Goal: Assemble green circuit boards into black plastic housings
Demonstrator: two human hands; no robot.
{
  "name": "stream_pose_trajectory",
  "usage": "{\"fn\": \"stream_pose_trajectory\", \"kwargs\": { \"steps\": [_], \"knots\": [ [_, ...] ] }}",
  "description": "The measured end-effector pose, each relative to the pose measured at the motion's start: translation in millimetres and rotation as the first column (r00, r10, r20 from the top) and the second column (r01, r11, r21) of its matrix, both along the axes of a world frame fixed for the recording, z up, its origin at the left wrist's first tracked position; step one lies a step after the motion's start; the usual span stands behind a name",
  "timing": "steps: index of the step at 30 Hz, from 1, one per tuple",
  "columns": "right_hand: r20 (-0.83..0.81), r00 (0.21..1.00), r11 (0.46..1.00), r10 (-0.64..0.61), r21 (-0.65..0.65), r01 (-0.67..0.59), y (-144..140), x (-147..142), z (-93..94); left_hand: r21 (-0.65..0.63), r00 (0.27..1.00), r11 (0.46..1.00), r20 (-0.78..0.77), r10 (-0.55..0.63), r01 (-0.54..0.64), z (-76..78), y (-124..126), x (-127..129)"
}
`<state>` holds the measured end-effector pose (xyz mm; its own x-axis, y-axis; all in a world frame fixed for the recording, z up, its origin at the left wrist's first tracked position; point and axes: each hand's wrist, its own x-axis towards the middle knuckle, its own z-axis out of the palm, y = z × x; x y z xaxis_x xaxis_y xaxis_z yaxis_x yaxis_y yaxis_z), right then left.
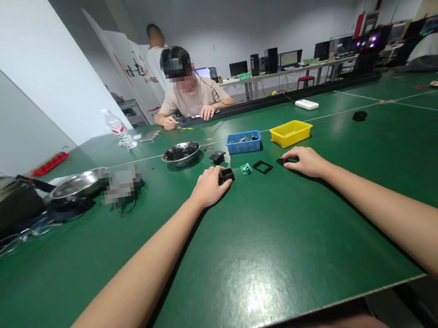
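Observation:
My left hand (210, 187) has its thumb and fingers closed around a small black plastic box (227, 173) that rests on the green table (216, 262). Between my two hands lie a small green circuit board (246, 169) and a thin black rectangular frame (256, 166). My right hand (305, 161) pinches a flat black part (281, 162) at the table surface, and the fingers cover some of it. Just beyond my left hand sits another black plastic piece (217, 157).
Beyond my hands stand a steel bowl of black parts (181, 161), a blue bin with small parts (244, 149) and a yellow bin (292, 139). On the left are a second steel bowl (80, 190), glasses (6, 245) and a bottle (118, 129). A person (193, 94) works opposite.

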<state>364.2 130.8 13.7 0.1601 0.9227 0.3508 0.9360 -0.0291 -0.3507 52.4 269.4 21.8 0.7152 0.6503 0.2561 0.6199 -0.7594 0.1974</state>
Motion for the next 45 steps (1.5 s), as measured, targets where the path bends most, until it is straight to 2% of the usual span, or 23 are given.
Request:
{"fn": "stream_pose_trajectory", "kwargs": {
  "steps": [12,22,30,42,45],
  "knots": [
    [-0.117,0.991,0.996,-0.059,0.057,0.066,8.9,3.5,-5.3,-0.023,0.997,0.998,0.053,-0.064,0.065,1.7,-0.5,-0.6],
    [-0.168,0.982,0.994,-0.085,0.057,0.096,7.5,0.7,-1.1,-0.035,0.997,0.998,0.046,-0.059,0.061,4.3,-2.7,0.3],
    [-0.017,0.999,0.997,0.045,0.065,-0.044,9.5,-4.8,-2.8,-0.032,0.996,0.997,0.050,-0.075,0.076,5.0,-3.3,0.0],
    [-0.085,0.996,1.000,0.013,0.024,-0.011,8.3,-1.6,-2.5,-0.012,0.997,0.998,0.050,-0.061,0.062,1.0,-0.6,0.5],
    [-0.031,0.999,0.997,0.013,0.076,-0.011,8.6,-3.9,-3.3,-0.005,0.997,0.998,0.046,-0.055,0.055,0.0,0.6,1.1]
  ]
}}
